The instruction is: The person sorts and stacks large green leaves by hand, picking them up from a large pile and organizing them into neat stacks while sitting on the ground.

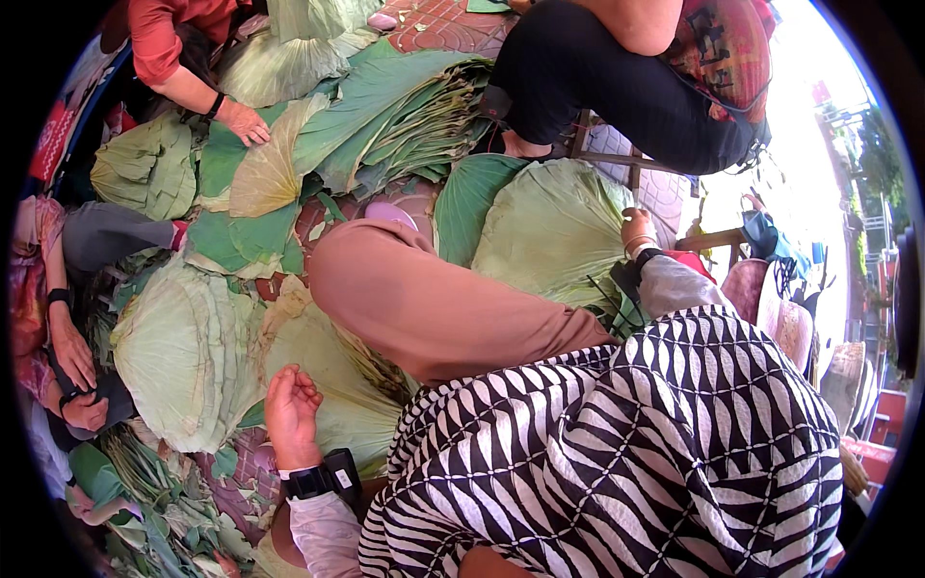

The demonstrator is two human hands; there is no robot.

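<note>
Several fingers of the left hand (292,416), at eight o'clock from the middle of the view, curl loosely, apart from the palm, with nothing seen in them. The right hand (636,231), between two and three o'clock, bends its fingers at the outer edge of a broad pale leaf (554,226); I cannot tell whether they are clamped on it. That leaf lies at two o'clock, overlapping a dark green leaf (477,197) toward twelve.

Another pale leaf (332,380) lies just beside the left hand, partly behind the bent knee (366,279).

The work looks partway along: a layered pale stack (183,356) between eight and nine o'clock seems gathered, as does a green bundle (395,120) with its stems aligned, between eleven and twelve. Loose scraps (173,511) and stems near eight, at the rim, look unsorted.

At ten o'clock a co-worker's hand (244,122) rests on leaves, its fingers spread. Another co-worker's hands (77,371) lie toward nine, apart from the leaves.

I can make out no container holding leaves; the stacks lie on the red paving (438,29), bare at twelve.
</note>
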